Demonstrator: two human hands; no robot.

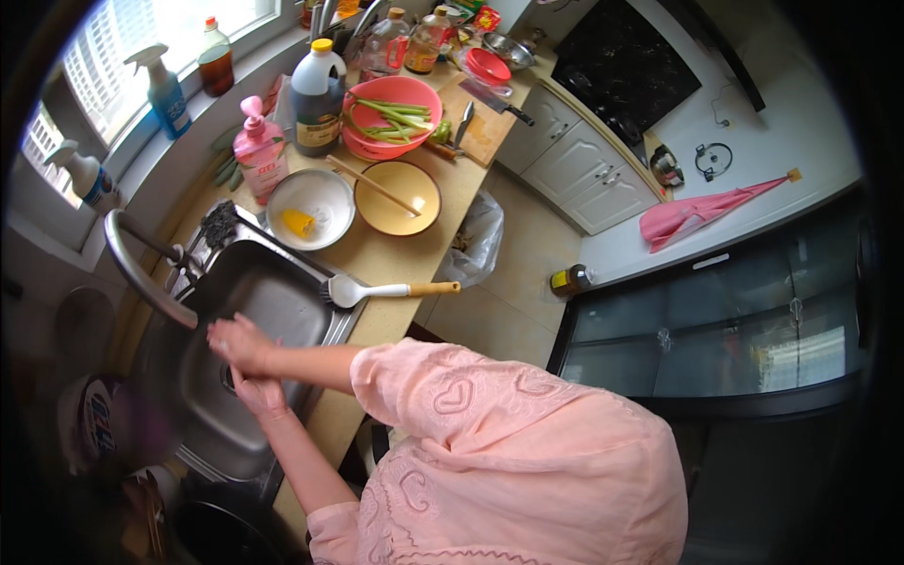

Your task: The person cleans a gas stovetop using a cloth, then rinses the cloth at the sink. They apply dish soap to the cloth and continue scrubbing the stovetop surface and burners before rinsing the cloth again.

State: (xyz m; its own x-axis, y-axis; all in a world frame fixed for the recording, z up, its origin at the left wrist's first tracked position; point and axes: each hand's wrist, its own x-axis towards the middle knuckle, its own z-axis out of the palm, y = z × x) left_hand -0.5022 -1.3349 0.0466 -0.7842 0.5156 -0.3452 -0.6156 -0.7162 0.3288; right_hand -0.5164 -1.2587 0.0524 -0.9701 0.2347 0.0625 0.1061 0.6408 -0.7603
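Observation:
Over the steel sink (pixel 212 428), my right hand (pixel 243 347) lies across my left hand (pixel 259 394). They touch each other, and no object shows in either one. The right fingers are stretched out toward the faucet; part of the left fingers is hidden beneath the right hand. Close to the right fingertips ends the curved faucet (pixel 141 268). A white dish brush (pixel 377 290) with a wooden handle end rests on the counter by the sink's corner. Beyond the sink stands a white bowl (pixel 325 226) with something yellow in it.
Beside the white bowl is a yellow bowl (pixel 395 217) with chopsticks across it. A pink pump bottle (pixel 259 155), a dark-filled jug (pixel 317 104) and a pink basin (pixel 407 87) of green stalks stand behind. A knife (pixel 496 102) lies on the cutting board (pixel 485 127).

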